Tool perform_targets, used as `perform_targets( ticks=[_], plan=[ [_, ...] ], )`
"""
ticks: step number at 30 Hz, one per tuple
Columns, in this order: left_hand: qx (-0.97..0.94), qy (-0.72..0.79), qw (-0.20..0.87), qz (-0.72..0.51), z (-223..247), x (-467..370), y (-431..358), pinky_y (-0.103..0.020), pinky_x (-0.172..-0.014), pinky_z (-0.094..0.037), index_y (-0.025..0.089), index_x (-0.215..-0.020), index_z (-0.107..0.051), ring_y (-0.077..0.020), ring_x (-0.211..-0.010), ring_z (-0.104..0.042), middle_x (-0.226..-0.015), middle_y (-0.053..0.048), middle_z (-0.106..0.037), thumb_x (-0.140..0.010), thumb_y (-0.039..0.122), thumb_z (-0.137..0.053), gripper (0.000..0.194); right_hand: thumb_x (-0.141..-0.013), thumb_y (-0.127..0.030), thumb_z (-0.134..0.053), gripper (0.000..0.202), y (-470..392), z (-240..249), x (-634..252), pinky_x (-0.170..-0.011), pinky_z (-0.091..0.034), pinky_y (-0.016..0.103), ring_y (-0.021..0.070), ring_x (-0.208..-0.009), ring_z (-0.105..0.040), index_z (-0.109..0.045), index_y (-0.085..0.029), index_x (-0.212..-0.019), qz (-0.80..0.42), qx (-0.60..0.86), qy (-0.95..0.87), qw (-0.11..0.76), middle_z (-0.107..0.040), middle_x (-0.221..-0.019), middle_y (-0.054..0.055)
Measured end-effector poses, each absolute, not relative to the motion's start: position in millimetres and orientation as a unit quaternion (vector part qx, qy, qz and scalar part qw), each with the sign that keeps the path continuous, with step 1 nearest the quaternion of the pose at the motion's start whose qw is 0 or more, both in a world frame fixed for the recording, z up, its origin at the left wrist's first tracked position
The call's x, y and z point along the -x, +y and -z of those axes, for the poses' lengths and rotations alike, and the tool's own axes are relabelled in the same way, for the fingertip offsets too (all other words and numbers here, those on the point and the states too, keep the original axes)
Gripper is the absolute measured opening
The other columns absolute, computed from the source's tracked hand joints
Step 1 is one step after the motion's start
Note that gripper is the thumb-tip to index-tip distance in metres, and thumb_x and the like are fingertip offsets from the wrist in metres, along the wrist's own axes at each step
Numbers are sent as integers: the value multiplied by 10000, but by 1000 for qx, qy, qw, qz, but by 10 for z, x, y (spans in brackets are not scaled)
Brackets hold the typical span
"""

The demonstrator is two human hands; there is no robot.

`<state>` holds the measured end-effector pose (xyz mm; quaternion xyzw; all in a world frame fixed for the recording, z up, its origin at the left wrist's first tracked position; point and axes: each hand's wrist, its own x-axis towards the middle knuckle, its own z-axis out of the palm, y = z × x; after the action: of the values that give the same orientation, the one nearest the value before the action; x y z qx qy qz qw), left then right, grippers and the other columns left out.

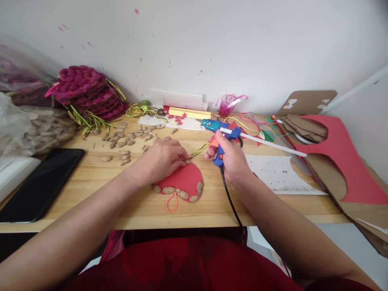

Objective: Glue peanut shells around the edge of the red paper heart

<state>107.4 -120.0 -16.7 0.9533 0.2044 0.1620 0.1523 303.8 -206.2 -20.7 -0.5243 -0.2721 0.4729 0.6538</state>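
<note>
A red rounded cutout (pixel 182 178) lies on the wooden table, with several peanuts (pixel 182 194) along its near and right edges and an orange loop (pixel 171 203) at its near side. Over the cutout's far left part rests my left hand (pixel 163 159), its fingers bent together near the far edge; what they hold, if anything, is hidden. My right hand (pixel 232 157) is wrapped round a blue glue gun (pixel 226 131), whose nozzle points left and whose white glue stick sticks out to the right. Yellow-green yarn (pixel 199 151) comes out from the cutout's far edge.
Loose peanuts (pixel 121 144) lie to the left, near a black phone (pixel 42 184) and a bag of peanuts (pixel 45 129). Stacked magenta pieces (pixel 87 91) stand behind. At the back is a stained cup (pixel 227 105). Red cut sheet (pixel 348 153) and cardboard lie right.
</note>
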Motion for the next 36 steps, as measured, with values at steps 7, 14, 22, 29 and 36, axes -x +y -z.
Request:
perform_targets(
  ticks=[7, 14, 22, 29, 36],
  plan=[
    [-953, 213, 141, -166, 191, -1082, -1189, -368, -814, -495, 174, -877, -766, -228, -869, -623, -873, -69, -723, -934, 209, -658, 127, -732, -674, -816, 483, -2064, 209, -3033, -469, -455, 261, 135, -470, -607, -643, -224, -747, -475, 522, -271, 654, -586, -524, -43],
    [-953, 220, 140, -156, 205, -1087, -1186, -366, -828, -490, 176, -887, -765, -226, -876, -627, -884, -68, -731, -940, 218, -649, 134, -718, -674, -827, 489, -2070, 193, -3024, -486, -478, 261, 133, -487, -592, -656, -216, -727, -477, 526, -262, 654, -581, -523, -33],
    [-924, 267, 165, -219, 145, -973, -1101, -349, -787, -487, 169, -852, -763, -221, -830, -640, -814, -60, -726, -938, 291, -631, 199, -710, -669, -834, 495, -2075, 179, -3026, -545, -534, 268, 134, -542, -585, -647, -214, -755, -469, 528, -262, 657, -567, -553, -39],
    [-943, 196, 153, -222, 214, -974, -1078, -369, -840, -498, 168, -932, -778, -225, -885, -649, -904, -81, -752, -936, 172, -583, 195, -722, -676, -822, 500, -2067, 175, -3019, -537, -532, 264, 124, -520, -572, -640, -211, -745, -466, 527, -266, 658, -559, -544, -43],
    [-953, 181, 128, -206, 218, -1018, -1132, -363, -797, -482, 169, -871, -773, -222, -843, -617, -853, -68, -730, -925, 177, -669, 117, -741, -673, -807, 495, -2061, 196, -3025, -562, -544, 272, 129, -518, -591, -642, -206, -759, -467, 530, -273, 653, -568, -535, -42]
  ],
)
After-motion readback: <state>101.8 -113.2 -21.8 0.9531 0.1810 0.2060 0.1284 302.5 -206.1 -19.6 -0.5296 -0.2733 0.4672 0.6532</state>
